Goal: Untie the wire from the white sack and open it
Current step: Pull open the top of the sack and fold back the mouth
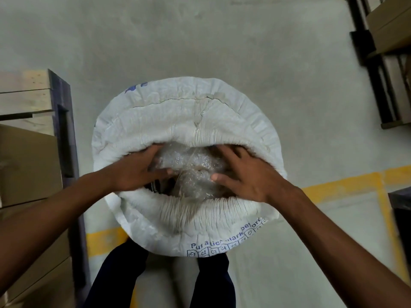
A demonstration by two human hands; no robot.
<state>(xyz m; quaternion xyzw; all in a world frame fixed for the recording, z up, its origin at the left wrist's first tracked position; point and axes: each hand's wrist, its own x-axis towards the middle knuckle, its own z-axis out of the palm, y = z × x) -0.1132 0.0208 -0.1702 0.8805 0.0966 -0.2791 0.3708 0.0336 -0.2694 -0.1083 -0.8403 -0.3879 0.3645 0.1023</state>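
Observation:
A big white woven sack (178, 116) with blue print stands on the floor right in front of me, seen from above. Its mouth gapes as a wide slit, the rim gathered in pleats. Inside lies a clear crinkled plastic liner (191, 172) over brownish contents. My left hand (138, 167) rests at the left end of the mouth, fingers spread onto the liner. My right hand (242, 172) lies over the right end, fingers apart and reaching under the far rim. No wire shows anywhere.
Wooden pallets and cardboard boxes (29, 165) stand close on the left. Dark racking with boxes (387, 63) lines the right. A yellow line (347, 187) marks the grey concrete floor. My dark trouser legs (213, 283) stand just below the sack.

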